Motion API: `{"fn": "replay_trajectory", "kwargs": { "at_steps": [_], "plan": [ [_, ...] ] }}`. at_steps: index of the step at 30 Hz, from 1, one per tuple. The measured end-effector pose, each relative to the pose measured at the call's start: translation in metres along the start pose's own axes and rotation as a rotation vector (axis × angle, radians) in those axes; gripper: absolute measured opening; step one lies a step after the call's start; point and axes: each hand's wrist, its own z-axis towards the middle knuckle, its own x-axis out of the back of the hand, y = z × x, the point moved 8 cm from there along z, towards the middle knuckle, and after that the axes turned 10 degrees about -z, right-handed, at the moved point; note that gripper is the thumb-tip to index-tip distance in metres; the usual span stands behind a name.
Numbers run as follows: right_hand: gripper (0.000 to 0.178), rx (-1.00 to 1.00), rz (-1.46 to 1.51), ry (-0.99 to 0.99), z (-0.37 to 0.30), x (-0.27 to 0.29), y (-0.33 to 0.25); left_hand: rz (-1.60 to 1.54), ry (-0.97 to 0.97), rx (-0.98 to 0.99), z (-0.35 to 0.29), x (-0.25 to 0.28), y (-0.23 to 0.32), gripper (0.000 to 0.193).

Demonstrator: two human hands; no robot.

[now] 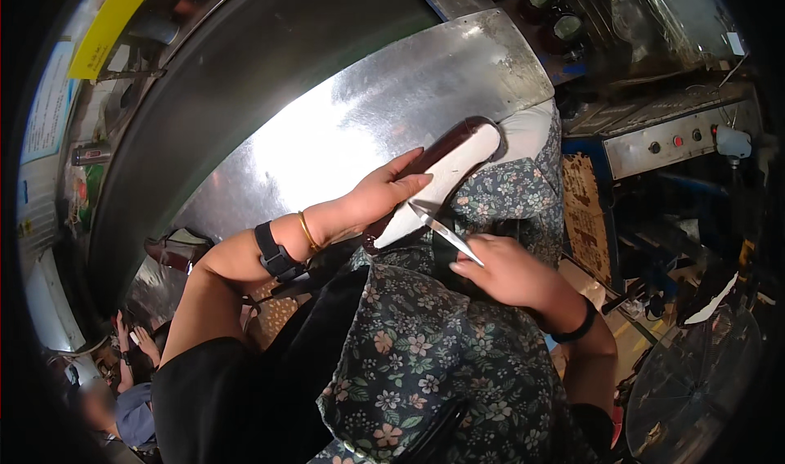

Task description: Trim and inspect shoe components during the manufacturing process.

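My left hand (380, 192) grips a dark red-brown shoe (442, 149) by its middle, thumb on the pale sole side and fingers round the far edge. Its long white underside (473, 150) faces up, tilted over my lap. In my closed right hand (509, 269) is a slim, silver, pointed metal tool (448, 235). The tool's tip touches or lies just over the white underside near its narrow end; whether it is a blade or tweezers I cannot tell. My palm hides its other end.
Beyond the shoe lies a shiny metal sheet (392, 88) beside a dark conveyor belt (245, 47). Another dark shoe (178, 250) sits left of my forearm. At right are a control panel (683, 143) and a round fan guard (695, 390). Another person (135, 411) is at lower left.
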Motion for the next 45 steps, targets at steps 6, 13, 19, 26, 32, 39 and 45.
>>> {"fn": "replay_trajectory", "kwargs": {
  "at_steps": [6,13,19,26,32,39,45],
  "plan": [
    [0.027,0.021,0.271,0.257,0.009,0.052,-0.024,0.282,-0.093,-0.087,-0.010,-0.003,0.010,0.077],
    [0.040,0.007,0.195,0.185,0.030,0.039,-0.032,0.106,-0.164,-0.035,-0.012,0.000,0.012,0.109],
    [0.031,-0.004,0.167,0.124,0.029,0.030,-0.026,-0.014,-0.141,0.038,-0.017,-0.004,0.014,0.099],
    [0.050,-0.137,0.672,0.941,-0.034,0.064,0.066,0.018,-0.273,-0.432,-0.030,-0.056,0.041,0.112],
    [0.040,-0.191,0.695,1.137,-0.058,0.047,0.066,-0.289,-0.428,-0.613,0.008,-0.101,0.098,0.092],
    [0.015,-0.289,0.836,0.999,-0.081,0.048,0.052,-0.326,-0.448,-0.065,0.080,-0.145,0.099,0.044],
    [0.034,-0.186,1.117,0.477,-0.096,0.040,0.014,-0.233,-0.619,-0.019,0.082,-0.161,0.103,0.034]
  ]
}}
